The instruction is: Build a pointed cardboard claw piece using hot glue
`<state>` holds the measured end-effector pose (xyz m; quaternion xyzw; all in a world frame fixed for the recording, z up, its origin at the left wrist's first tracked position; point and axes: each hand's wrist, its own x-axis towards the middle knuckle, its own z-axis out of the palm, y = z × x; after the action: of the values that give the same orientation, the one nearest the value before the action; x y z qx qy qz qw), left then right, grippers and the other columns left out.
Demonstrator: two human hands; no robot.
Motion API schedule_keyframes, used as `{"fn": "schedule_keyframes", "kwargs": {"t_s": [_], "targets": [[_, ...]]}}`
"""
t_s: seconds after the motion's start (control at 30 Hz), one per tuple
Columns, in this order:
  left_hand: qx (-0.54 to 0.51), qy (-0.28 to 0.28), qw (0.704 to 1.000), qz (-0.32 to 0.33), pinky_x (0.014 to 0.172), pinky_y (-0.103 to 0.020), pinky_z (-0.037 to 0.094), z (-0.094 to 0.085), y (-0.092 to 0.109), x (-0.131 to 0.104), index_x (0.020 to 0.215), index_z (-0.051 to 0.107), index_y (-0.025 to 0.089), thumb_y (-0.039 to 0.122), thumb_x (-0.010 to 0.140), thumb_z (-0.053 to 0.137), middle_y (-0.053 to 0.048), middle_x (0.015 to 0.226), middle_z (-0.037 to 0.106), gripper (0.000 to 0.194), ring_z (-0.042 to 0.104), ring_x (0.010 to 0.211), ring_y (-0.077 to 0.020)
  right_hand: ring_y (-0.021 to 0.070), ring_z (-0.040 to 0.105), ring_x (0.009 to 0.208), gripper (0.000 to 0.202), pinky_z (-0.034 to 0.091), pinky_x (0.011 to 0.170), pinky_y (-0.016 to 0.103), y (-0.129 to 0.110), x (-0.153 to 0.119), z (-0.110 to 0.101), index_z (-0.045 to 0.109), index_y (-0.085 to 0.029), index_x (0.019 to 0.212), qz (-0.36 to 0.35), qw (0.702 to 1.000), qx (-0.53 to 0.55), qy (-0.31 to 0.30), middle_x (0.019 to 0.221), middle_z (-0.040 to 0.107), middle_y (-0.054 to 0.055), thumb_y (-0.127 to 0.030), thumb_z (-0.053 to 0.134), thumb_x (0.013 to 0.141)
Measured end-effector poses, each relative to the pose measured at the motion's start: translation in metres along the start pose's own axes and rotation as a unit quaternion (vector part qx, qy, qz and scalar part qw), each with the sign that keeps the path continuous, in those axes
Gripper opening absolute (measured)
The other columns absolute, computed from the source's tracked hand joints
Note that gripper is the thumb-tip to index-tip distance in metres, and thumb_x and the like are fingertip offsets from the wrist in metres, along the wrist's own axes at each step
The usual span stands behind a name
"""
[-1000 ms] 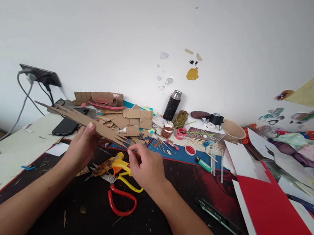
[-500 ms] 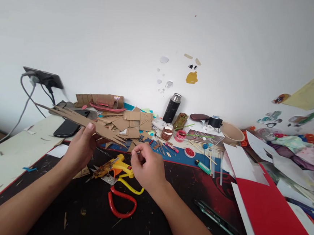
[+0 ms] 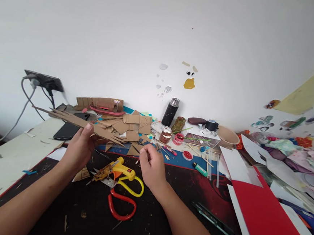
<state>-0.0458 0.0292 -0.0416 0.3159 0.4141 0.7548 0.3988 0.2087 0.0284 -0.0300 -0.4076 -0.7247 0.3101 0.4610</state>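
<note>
My left hand (image 3: 80, 146) grips a long strip of brown cardboard (image 3: 77, 120), with the thumb on top. Both ends of the strip are cut into jagged points, and it is held above the mat, tilted down to the right. To the right of its tip, my right hand (image 3: 153, 166) is closed, thumb and fingers pressed together; whatever is in the pinch is too small or hidden to make out. Between my forearms lie scissors with one red and one yellow handle (image 3: 123, 206), and a yellow hot glue gun (image 3: 122, 171) rests against them.
Cardboard scraps (image 3: 130, 124) pile up behind my hands, beside a red model boat (image 3: 107, 111). A black flask (image 3: 170, 113), paint jars (image 3: 165, 135) and a green glue stick (image 3: 200, 169) stand or lie farther right. A phone (image 3: 69, 130) lies left, red card (image 3: 260, 216) right.
My right hand has moved slightly to the right, away from the strip's tip, and its fingers have closed more tightly. The left hand still holds the cardboard strip. The view has tilted up a little.
</note>
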Motion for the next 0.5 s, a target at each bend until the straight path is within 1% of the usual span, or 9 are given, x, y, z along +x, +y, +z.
{"fn": "schedule_keyframes", "kwargs": {"t_s": [0.13,0.2,0.3,0.4,0.5], "targets": [[-0.004,0.011,1.0,0.003,0.085,-0.038,0.07,0.0,0.005,0.002,0.103,0.076,0.021,0.072,0.073,0.098,-0.006,0.098,0.088,0.063,0.084,0.091,-0.0278,0.0142,0.043,0.049,0.04,0.034,0.052,0.028,0.009,0.004,0.001,0.042,-0.028,0.074,0.054,0.995,0.079,0.001,0.056,0.038,-0.009,-0.046,0.051,0.109],[-0.01,0.019,1.0,0.005,0.085,-0.039,0.07,-0.001,0.007,0.003,0.105,0.075,0.022,0.071,0.072,0.098,-0.004,0.095,0.087,0.063,0.085,0.091,-0.0279,0.0139,0.041,0.046,0.047,0.034,0.05,0.028,0.012,0.006,0.001,0.037,-0.029,0.072,0.077,0.991,0.112,0.01,0.054,0.034,-0.009,-0.052,0.053,0.109],[-0.016,0.023,1.0,0.006,0.085,-0.04,0.071,-0.003,0.009,0.005,0.105,0.074,0.023,0.07,0.074,0.098,-0.002,0.095,0.087,0.061,0.085,0.089,-0.0264,0.0138,0.04,0.044,0.054,0.034,0.046,0.028,0.014,0.009,-0.001,0.036,-0.029,0.07,0.091,0.984,0.15,0.017,0.053,0.034,-0.009,-0.059,0.059,0.108],[-0.019,0.024,1.0,0.006,0.083,-0.039,0.071,-0.004,0.009,0.006,0.104,0.074,0.023,0.07,0.074,0.098,0.0,0.094,0.086,0.061,0.083,0.084,-0.0234,0.0129,0.04,0.041,0.057,0.034,0.043,0.027,0.012,0.009,-0.001,0.041,-0.028,0.069,0.09,0.979,0.182,-0.004,0.052,0.037,-0.009,-0.066,0.062,0.106],[-0.019,0.021,1.0,0.005,0.081,-0.037,0.071,-0.005,0.008,0.006,0.103,0.074,0.023,0.069,0.073,0.099,0.0,0.091,0.085,0.061,0.082,0.08,-0.0221,0.0121,0.045,0.041,0.051,0.037,0.044,0.025,0.008,0.008,0.002,0.057,-0.025,0.076,0.092,0.975,0.193,-0.059,0.052,0.046,-0.008,-0.066,0.062,0.106]]}}
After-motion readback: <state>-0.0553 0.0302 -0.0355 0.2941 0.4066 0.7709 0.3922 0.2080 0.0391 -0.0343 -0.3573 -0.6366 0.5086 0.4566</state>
